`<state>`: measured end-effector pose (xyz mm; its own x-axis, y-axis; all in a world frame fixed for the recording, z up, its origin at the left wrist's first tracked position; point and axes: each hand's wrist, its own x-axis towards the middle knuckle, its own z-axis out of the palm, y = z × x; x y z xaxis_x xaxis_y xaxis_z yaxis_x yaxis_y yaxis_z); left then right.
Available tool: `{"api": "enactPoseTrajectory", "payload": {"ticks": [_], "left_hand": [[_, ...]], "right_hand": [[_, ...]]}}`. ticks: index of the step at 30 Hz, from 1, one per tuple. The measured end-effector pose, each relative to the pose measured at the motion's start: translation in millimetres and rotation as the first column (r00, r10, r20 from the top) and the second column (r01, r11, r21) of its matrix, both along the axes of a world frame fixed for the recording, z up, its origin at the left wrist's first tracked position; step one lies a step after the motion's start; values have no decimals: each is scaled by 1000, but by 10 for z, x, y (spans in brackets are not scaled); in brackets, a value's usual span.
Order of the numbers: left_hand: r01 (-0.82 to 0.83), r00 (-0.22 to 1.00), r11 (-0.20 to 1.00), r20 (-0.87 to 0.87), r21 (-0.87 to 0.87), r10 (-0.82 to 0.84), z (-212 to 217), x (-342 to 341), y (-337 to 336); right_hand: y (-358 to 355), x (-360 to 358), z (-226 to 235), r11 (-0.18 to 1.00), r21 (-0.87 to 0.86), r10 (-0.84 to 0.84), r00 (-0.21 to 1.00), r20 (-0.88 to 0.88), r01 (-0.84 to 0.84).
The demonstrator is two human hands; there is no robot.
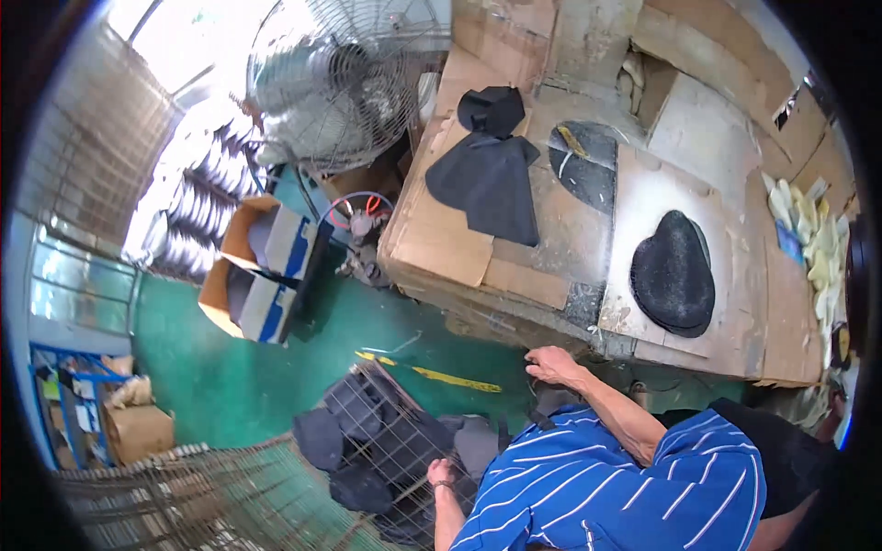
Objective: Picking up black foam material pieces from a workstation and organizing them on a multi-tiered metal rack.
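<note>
Pads point(360, 487), at least four, lie at one wire rack point(397, 384) beside the left hand point(441, 472); overlap hides their exact count. Of the two hands, the left is close to the rack, and I cannot tell whether its grip is closed on anything. The right hand point(553, 365) is near the closest edge of the one tabletop point(436, 243), fingers curled; whether its grip holds something I cannot tell either. On the tabletop are one black stack point(673, 275), rounded and broader at its lower end, at least two dark cut pieces point(487, 184) and one grey half-oval point(597, 147). Two cartons point(291, 243) and one fan point(349, 73) are farther left. The pads look flat, dark grey to black, with rounded edges.
</note>
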<state>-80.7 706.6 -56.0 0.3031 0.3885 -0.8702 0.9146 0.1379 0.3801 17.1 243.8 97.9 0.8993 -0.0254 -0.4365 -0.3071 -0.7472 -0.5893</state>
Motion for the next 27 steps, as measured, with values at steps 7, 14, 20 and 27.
{"api": "enactPoseTrajectory", "payload": {"ticks": [7,14,20,27], "left_hand": [[335,941,933,1,130,-338,221,452,-458],[475,879,876,5,87,-477,428,771,-1079],[551,823,835,163,1,-543,149,747,-833],[774,633,633,24,13,-774,95,826,-849]], "right_hand": [[-649,-437,134,955,89,-284,959,-14,284],[-1194,-867,119,816,15,-577,811,99,578],[-1420,-876,6,692,-56,-715,694,84,720],[-1738,-1167,16,526,-82,-823,531,203,846]]}}
